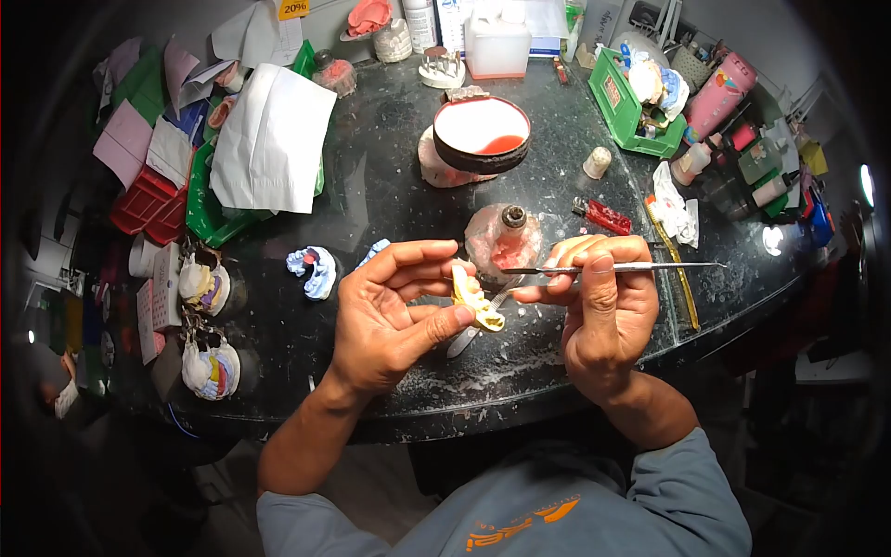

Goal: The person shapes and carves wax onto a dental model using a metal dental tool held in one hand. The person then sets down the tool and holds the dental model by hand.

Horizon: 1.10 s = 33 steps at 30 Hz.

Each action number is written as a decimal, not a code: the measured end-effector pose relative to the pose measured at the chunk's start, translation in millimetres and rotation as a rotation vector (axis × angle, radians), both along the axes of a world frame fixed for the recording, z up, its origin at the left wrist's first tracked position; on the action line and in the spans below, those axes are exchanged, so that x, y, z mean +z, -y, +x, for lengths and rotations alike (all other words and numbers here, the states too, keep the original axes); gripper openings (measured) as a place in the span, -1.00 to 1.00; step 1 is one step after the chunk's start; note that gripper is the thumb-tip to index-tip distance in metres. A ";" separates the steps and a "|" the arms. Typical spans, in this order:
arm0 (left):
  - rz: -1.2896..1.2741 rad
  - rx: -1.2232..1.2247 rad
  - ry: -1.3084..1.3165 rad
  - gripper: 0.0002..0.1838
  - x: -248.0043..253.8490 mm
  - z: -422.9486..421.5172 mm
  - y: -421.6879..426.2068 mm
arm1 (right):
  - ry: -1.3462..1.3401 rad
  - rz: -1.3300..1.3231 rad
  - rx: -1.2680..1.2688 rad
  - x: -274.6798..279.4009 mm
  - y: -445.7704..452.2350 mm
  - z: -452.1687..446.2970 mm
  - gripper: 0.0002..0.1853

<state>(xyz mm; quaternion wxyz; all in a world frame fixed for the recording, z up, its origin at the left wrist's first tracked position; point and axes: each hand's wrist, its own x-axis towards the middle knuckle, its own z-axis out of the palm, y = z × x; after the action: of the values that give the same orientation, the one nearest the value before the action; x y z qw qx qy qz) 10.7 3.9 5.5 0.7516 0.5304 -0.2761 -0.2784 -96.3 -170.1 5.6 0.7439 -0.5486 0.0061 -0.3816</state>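
Note:
Between the thumb and fingers of my left hand (394,302) is a small yellowish dental piece (475,302), curved like an arch and partly covered by the fingertips. My right hand (603,302) grips a thin metal wax carver (640,266). Its dark, flat end points left toward the dental piece, apart from it, and its fine hooked end sticks out to the right. Just beyond both hands stands a burner (513,218) on a wax-spattered base. A metal blade or spatula (461,343) lies on the bench under the dental piece.
A round pan (483,158) with red liquid stands behind the burner. Blue dental casts (313,272) lie left, near articulated models (212,371). A red lighter (608,216) and long yellow-handled tool (685,288) lie right. Green bins (631,130) stand farther back.

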 end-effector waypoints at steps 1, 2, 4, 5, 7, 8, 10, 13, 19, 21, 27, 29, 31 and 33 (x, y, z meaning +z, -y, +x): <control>-0.011 -0.002 -0.012 -0.48 1.3 -0.6 -0.7 | 0.023 -0.012 -0.019 -1.7 2.5 1.2 -0.87; -0.029 -0.002 -0.042 -0.55 3.8 -1.8 -0.4 | 0.047 -0.024 -0.038 -1.7 5.0 2.0 -0.87; -0.039 -0.022 0.020 -0.55 4.4 0.4 -3.4 | 0.014 -0.053 -0.088 0.7 8.4 0.3 -0.86; -0.044 -0.030 0.049 -0.55 4.8 1.1 -5.1 | -0.003 -0.067 -0.111 1.7 9.3 -0.3 -0.85; -0.066 -0.026 0.049 -0.57 7.6 2.4 -6.2 | -0.005 -0.051 -0.143 3.5 11.2 0.8 -0.86; -0.083 -0.026 0.047 -0.57 6.3 4.6 -6.8 | 0.005 -0.047 -0.155 2.0 13.0 1.8 -0.86; -0.098 -0.010 0.042 -0.58 4.7 7.5 -8.1 | 0.020 -0.032 -0.169 2.7 12.4 3.3 -0.85; -0.048 0.038 0.013 -0.55 -4.5 15.2 -7.8 | -0.023 -0.036 -0.192 4.1 12.2 3.2 -0.84; -0.096 -0.004 -0.195 -0.59 -5.2 22.4 -7.3 | 0.036 -0.043 -0.220 -2.8 19.9 4.5 -0.86; -0.103 -0.026 -0.245 -0.59 -4.8 24.5 -7.8 | 0.068 -0.050 -0.235 -1.7 22.0 3.7 -0.86; -0.150 -0.157 -0.271 -0.59 -8.3 32.9 -9.1 | 0.112 -0.214 -0.184 10.8 42.4 9.0 -0.84; -0.141 -0.139 -0.274 -0.58 -8.2 34.1 -8.9 | 0.143 -0.340 -0.154 13.0 56.5 16.3 -0.83; -0.094 -0.107 -0.224 -0.58 -5.9 35.3 -8.1 | 0.117 -0.314 -0.149 16.7 64.0 20.4 -0.84; -0.026 -0.098 -0.133 -0.59 -4.2 43.3 -7.3 | 0.110 -0.252 -0.150 10.5 71.7 24.0 -0.86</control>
<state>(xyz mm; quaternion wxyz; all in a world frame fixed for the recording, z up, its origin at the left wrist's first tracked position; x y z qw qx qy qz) 54.0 11.2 1.3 0.7606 0.4867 -0.2547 -0.3460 -72.3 -241.8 16.1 0.6379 -0.6137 -0.0418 -0.4633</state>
